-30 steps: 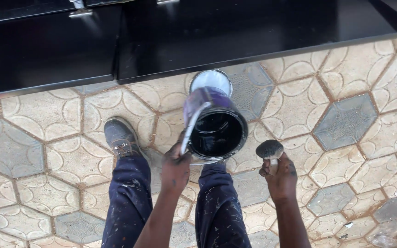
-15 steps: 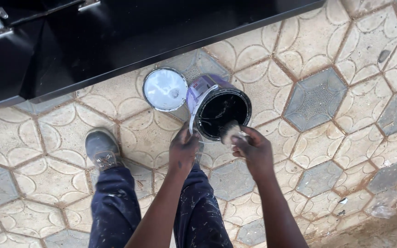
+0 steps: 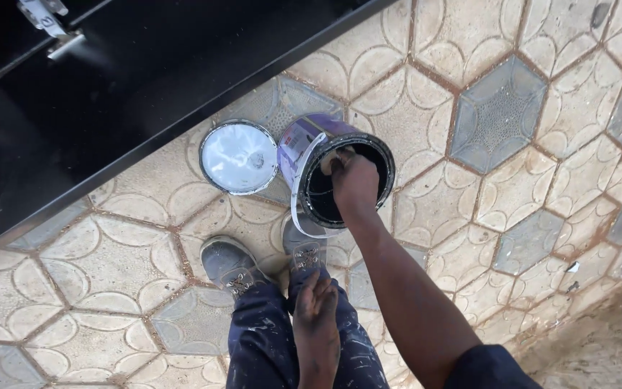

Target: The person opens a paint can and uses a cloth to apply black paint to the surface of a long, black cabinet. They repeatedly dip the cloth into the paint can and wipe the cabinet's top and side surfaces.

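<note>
Right hand reaching into an open paint can on patterned paving

The right hand (image 3: 354, 180) dips inside the mouth of the paint can (image 3: 340, 176), fingers curled around a pale brush (image 3: 331, 160) whose end barely shows at the rim; the can stands on the hexagonal paving (image 3: 498, 122), its white bail handle hanging down the near side. The round lid (image 3: 239, 157) lies flat just beside the can, touching it on the left, close to a black metal frame (image 3: 145, 94). The left hand (image 3: 316, 313) rests on the knee of paint-flecked dark trousers (image 3: 268, 346), fingers loosely together and holding nothing; two grey shoes (image 3: 228, 263) stand just below the can
</note>
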